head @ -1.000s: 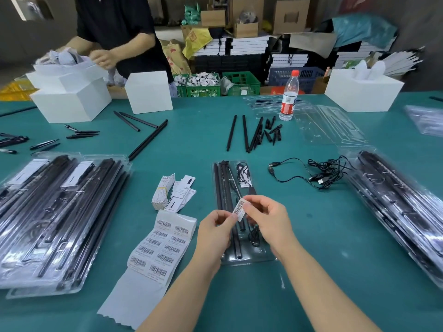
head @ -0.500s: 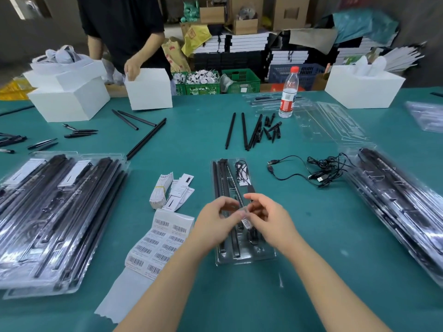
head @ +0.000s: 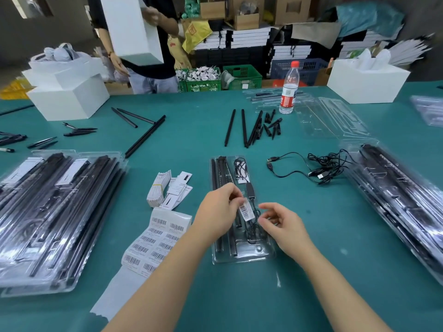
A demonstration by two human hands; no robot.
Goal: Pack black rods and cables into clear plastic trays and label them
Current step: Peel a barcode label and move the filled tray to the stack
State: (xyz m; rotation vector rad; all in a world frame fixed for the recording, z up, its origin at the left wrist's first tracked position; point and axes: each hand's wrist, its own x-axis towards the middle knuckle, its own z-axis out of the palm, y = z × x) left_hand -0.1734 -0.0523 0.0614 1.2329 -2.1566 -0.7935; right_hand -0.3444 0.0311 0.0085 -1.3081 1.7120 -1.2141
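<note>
Filled clear trays (head: 55,212) of black rods lie stacked at the left of the green counter (head: 187,140), each bearing a white label. Just right of them sits a sheet of barcode stickers (head: 155,238), with a banded bundle of paper tags (head: 160,188) above it. At centre, a packed clear tray (head: 239,256) holds rods and a coiled cable; the left hand (head: 218,212) pinches a barcode label (head: 247,209) against its lid, while the right hand (head: 282,224) hovers just beside, fingers loosely curled and holding nothing. Beyond lie loose black rods (head: 242,128) and a water bottle (head: 288,89). A tangle of loose cables (head: 321,168) rests to the right, near another stack of trays (head: 398,195).
</note>
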